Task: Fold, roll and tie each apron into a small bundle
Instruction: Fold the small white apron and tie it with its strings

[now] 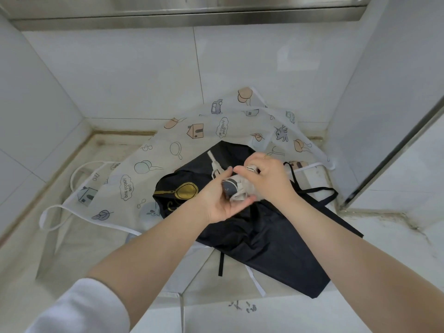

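Note:
A small rolled apron bundle (pixel 234 188), pale with a dark grey end, is held up above the counter. My left hand (pixel 222 203) cups it from below with fingers curled round the roll. My right hand (pixel 265 179) grips its right side and pinches the pale strap (pixel 215 164) that runs up to the left. Beneath the hands a black apron (pixel 264 236) with a gold print lies spread out. Under that lies a white apron (pixel 168 145) printed with houses, leaves and balloons.
The aprons cover a pale stone counter (pixel 72 248) set in a tiled corner. White tiled walls (pixel 144 75) close the back and both sides. A steel shelf edge (pixel 192 18) runs overhead and a metal frame (pixel 394 150) stands at right. Apron straps trail off the front edge.

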`<state>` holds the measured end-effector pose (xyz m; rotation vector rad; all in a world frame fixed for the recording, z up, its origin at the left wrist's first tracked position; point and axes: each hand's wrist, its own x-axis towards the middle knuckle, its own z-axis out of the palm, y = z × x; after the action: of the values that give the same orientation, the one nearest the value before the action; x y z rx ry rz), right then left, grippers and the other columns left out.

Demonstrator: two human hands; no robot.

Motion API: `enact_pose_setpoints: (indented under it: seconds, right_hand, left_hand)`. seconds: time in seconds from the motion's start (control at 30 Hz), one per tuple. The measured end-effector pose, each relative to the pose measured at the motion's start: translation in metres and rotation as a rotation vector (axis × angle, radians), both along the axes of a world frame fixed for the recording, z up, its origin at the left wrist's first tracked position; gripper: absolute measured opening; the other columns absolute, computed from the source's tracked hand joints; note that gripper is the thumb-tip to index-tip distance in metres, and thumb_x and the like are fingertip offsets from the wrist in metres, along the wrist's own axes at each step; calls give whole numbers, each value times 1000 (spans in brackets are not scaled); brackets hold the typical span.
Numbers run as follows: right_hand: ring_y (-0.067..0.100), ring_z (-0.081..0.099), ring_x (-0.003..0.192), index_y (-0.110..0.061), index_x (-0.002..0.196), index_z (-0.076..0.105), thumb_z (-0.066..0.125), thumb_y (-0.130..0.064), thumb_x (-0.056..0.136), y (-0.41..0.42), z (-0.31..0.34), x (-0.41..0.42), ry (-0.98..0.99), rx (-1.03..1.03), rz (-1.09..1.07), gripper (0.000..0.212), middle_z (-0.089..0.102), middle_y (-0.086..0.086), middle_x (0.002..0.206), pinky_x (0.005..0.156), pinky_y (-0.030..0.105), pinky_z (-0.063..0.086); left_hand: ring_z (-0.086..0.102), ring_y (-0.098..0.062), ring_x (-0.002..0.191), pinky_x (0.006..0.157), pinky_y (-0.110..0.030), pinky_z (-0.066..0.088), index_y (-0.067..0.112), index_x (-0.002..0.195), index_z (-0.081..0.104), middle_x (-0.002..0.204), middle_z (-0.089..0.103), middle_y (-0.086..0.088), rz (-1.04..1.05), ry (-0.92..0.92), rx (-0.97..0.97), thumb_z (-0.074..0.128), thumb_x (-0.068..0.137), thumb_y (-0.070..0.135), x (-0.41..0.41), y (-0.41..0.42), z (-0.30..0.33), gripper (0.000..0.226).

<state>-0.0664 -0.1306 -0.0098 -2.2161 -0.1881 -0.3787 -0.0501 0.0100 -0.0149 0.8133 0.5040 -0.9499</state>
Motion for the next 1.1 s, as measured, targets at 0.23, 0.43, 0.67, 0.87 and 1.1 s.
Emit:
enact_pose_setpoints:
  seconds: [0.23,0.43,0.67,0.87,1.1]
  right_hand:
    - [16,48,100,-14,56,52,68,-30,85,-11,-1,-4,209,-218,213,36,54,5,108,77,10,34]
    - [28,57,91,-14,60,73,47,-60,78,5,9,-13,-254,-848,14,56,64,0,95,87,34,29]
    - [28,49,85,-13,67,64,57,-6,61,25,15,-31,-362,-1042,234,11,54,4,81,90,40,26]
    - [11,36,89,-26,68,47,62,-23,86,18,49,-9,283,-543,385,23,43,-12,70,88,33,28]
    - [8,43,58,-14,67,45,71,-9,81,24,24,-8,549,221,128,29,48,-2,64,55,20,37]
  left_hand:
    - [68,-28,82,64,-38,58,12,108,51,100,65,-17,172,-551,268,53,86,-12,0,-5,6,33]
    - [61,-26,103,85,-42,54,20,127,41,113,60,-11,401,-735,460,53,86,-6,5,-4,0,50]
    - [61,-18,93,82,-33,52,28,121,44,100,62,0,509,-930,668,59,87,7,10,6,-6,43]
    - [58,-16,95,88,-37,51,25,118,47,98,59,5,364,-1095,591,53,86,-8,-5,9,-12,46]
    - [62,-22,92,78,-39,56,29,124,32,108,58,-6,260,-1008,655,54,88,-2,-14,14,-17,53]
